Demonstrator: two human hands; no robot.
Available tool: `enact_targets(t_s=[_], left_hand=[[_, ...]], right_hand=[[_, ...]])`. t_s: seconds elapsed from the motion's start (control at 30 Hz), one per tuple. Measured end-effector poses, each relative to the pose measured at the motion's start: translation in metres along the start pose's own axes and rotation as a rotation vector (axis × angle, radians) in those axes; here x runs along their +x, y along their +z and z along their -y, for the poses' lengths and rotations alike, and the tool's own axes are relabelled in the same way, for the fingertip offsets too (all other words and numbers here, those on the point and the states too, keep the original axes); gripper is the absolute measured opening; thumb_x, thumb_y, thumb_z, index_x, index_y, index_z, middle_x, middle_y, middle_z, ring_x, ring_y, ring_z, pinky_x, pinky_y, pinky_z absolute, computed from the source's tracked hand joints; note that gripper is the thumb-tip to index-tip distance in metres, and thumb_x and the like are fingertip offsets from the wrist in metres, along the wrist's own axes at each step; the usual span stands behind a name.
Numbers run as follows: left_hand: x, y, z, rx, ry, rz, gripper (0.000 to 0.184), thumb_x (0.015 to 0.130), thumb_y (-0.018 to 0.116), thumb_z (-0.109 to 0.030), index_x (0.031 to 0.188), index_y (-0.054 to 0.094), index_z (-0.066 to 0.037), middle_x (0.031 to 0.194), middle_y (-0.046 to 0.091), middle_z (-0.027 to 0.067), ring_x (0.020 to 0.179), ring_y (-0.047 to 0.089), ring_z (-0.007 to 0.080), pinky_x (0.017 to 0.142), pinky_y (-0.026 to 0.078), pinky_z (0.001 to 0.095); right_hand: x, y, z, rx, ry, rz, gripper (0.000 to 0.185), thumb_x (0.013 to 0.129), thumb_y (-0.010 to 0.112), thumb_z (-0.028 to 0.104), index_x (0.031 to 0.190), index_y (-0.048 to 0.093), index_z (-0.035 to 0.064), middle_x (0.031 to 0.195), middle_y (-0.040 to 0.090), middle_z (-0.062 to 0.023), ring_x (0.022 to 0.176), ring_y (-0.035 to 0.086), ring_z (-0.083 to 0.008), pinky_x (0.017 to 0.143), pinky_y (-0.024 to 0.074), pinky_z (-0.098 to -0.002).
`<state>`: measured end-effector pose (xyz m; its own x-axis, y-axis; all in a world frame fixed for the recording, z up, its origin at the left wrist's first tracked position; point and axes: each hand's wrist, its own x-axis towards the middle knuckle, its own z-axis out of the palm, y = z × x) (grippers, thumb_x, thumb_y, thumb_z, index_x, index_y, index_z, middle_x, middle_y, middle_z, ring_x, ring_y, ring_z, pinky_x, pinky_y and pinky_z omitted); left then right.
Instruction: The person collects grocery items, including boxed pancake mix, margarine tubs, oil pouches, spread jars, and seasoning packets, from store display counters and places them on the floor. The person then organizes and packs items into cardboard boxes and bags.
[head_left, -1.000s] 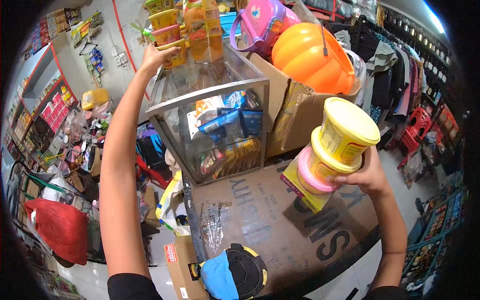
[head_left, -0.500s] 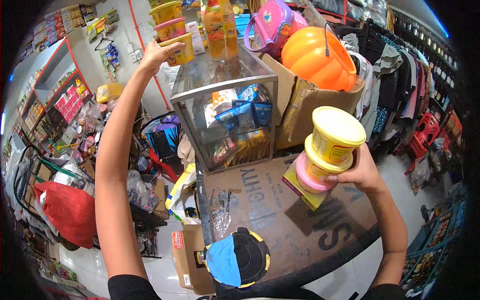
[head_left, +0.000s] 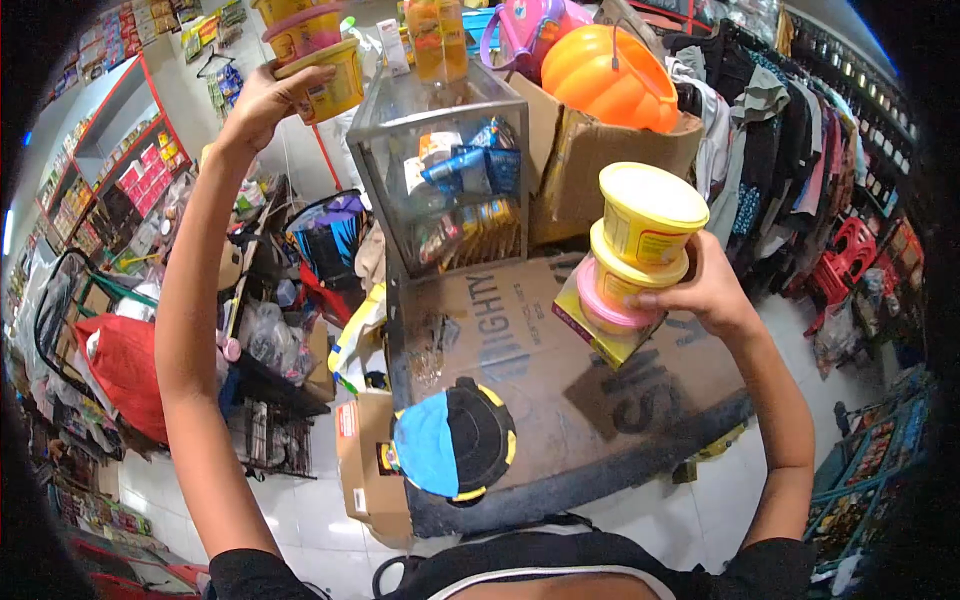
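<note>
Tubs (head_left: 333,85) left of the glass case (head_left: 440,205) are gripped by the left hand's (head_left: 258,108) fingers; right of the case, the right hand (head_left: 708,290) grips another stack (head_left: 645,230). Carrying seems in hand; moving further calls for level, firm holding.

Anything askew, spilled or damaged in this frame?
The stack of round yellow-and-pink plastic tubs in the right hand leans, its tiers off-centre, so it looks unsteady. The brown printed cardboard sheet below has a scuffed, shiny patch near its left edge. No spill shows.
</note>
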<state>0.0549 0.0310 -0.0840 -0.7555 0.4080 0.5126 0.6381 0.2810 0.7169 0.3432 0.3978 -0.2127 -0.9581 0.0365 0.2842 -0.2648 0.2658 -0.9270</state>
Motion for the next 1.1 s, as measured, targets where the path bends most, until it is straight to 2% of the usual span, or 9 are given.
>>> enact_targets(t_s=[0.13, 0.17, 0.3, 0.43, 0.53, 0.67, 0.7, 0.83, 1.1], left_hand=[[-0.048, 0.021, -0.014, -0.022, 0.027, -0.096, 0.046, 0.074, 0.076, -0.026, 0.108, 0.061, 0.001, 0.094, 0.066, 0.0061, 0.075, 0.059, 0.0114, 0.062, 0.046, 0.0244], [-0.060, 0.024, -0.017, -0.035, 0.042, -0.061, 0.044, 0.075, 0.076, -0.025, 0.108, 0.061, 0.001, 0.094, 0.066, 0.0057, 0.076, 0.059, 0.0114, 0.064, 0.046, 0.0248], [-0.104, 0.045, -0.024, 0.024, 0.025, -0.105, 0.044, 0.075, 0.076, -0.023, 0.107, 0.060, 0.003, 0.096, 0.065, 0.0068, 0.081, 0.061, 0.0124, 0.069, 0.048, 0.0273], [-0.148, 0.079, -0.044, 0.006, -0.016, -0.071, 0.045, 0.075, 0.076, -0.020, 0.108, 0.057, 0.005, 0.095, 0.065, 0.0082, 0.083, 0.062, 0.0135, 0.070, 0.049, 0.0274], [-0.166, 0.102, -0.034, -0.166, 0.018, -0.049, 0.046, 0.075, 0.076, -0.019, 0.108, 0.057, 0.005, 0.094, 0.065, 0.0088, 0.081, 0.061, 0.0133, 0.069, 0.049, 0.0265], [-0.192, 0.134, -0.055, -0.013, 0.076, -0.002, 0.044, 0.072, 0.076, -0.015, 0.107, 0.058, 0.003, 0.093, 0.066, 0.0077, 0.081, 0.062, 0.0131, 0.072, 0.049, 0.0266], [-0.195, 0.140, -0.057, 0.092, 0.013, 0.028, 0.043, 0.071, 0.076, -0.014, 0.106, 0.058, 0.003, 0.096, 0.067, 0.0084, 0.084, 0.063, 0.0145, 0.078, 0.049, 0.0285], [-0.213, 0.183, -0.069, -0.173, 0.098, 0.114, 0.040, 0.071, 0.074, -0.012, 0.104, 0.058, 0.003, 0.097, 0.066, 0.0097, 0.086, 0.063, 0.0158, 0.080, 0.049, 0.0295], [-0.229, 0.282, -0.106, -0.337, 0.178, 0.304, 0.047, 0.067, 0.075, -0.010, 0.107, 0.055, 0.004, 0.097, 0.064, 0.0075, 0.087, 0.061, 0.0142, 0.081, 0.048, 0.0292]], right_hand=[[-0.021, -0.008, -0.002, -0.030, 0.000, 0.024, 0.073, 0.053, 0.081, 0.000, 0.119, 0.050, -0.0031, 0.114, 0.060, -0.0082, 0.106, 0.056, -0.0162, 0.099, 0.0404, -0.0327], [-0.026, -0.013, -0.006, -0.031, -0.026, 0.046, 0.074, 0.056, 0.086, 0.009, 0.119, 0.050, -0.0038, 0.115, 0.059, -0.0096, 0.108, 0.055, -0.0162, 0.100, 0.0394, -0.0327], [-0.048, -0.020, -0.008, 0.036, -0.021, 0.053, 0.069, 0.058, 0.084, 0.006, 0.117, 0.051, -0.0041, 0.112, 0.061, -0.0096, 0.104, 0.057, -0.0163, 0.097, 0.0422, -0.0323], [-0.075, -0.022, -0.015, 0.129, -0.007, -0.036, 0.064, 0.060, 0.081, 0.003, 0.116, 0.052, -0.0045, 0.110, 0.061, -0.0092, 0.103, 0.058, -0.0169, 0.096, 0.0431, -0.0323], [-0.100, -0.023, -0.017, 0.107, -0.015, -0.104, 0.062, 0.060, 0.081, 0.008, 0.114, 0.054, -0.0048, 0.108, 0.061, -0.0099, 0.100, 0.059, -0.0174, 0.094, 0.0440, -0.0319], [-0.135, -0.024, -0.022, 0.163, 0.023, -0.200, 0.062, 0.061, 0.082, 0.012, 0.114, 0.054, -0.0037, 0.108, 0.062, -0.0087, 0.099, 0.059, -0.0172, 0.094, 0.0430, -0.0316], [-0.144, -0.022, -0.021, 0.142, 0.020, -0.235, 0.061, 0.061, 0.082, 0.012, 0.114, 0.055, -0.0029, 0.108, 0.063, -0.0082, 0.099, 0.059, -0.0164, 0.095, 0.0422, -0.0316], [-0.186, -0.029, -0.036, 0.158, 0.034, -0.376, 0.058, 0.062, 0.081, 0.012, 0.113, 0.058, -0.0014, 0.106, 0.064, -0.0081, 0.099, 0.060, -0.0159, 0.096, 0.0405, -0.0315], [-0.277, -0.065, -0.034, 0.148, 0.067, -0.563, 0.062, 0.062, 0.082, 0.006, 0.117, 0.054, -0.0026, 0.111, 0.063, -0.0103, 0.102, 0.060, -0.0171, 0.096, 0.0430, -0.0330]])
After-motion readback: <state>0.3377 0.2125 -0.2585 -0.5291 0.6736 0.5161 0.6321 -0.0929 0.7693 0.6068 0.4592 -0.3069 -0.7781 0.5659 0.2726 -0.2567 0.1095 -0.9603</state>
